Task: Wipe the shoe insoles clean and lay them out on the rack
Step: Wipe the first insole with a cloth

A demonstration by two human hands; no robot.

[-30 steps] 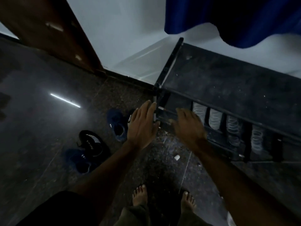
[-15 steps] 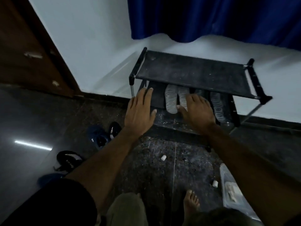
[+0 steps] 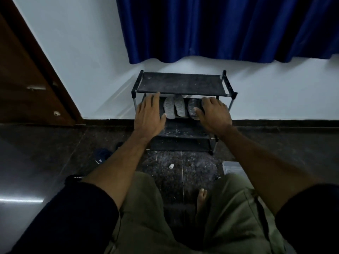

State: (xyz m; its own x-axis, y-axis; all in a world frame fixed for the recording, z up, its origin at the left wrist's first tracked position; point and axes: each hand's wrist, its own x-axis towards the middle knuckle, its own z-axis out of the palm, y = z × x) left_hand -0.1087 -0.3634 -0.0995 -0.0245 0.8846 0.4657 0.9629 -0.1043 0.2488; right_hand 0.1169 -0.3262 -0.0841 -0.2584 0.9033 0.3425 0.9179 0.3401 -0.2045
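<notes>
Both hands flat, holding nothing — left hand (image 3: 149,114), right hand (image 3: 213,114) over the insoles (image 3: 174,108). We could nudge them off the rack (image 3: 181,84).

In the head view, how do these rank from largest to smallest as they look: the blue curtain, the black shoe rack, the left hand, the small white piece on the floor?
1. blue curtain
2. black shoe rack
3. left hand, though it is nearer the camera than the rack, so it looks larger than it is
4. small white piece
</notes>
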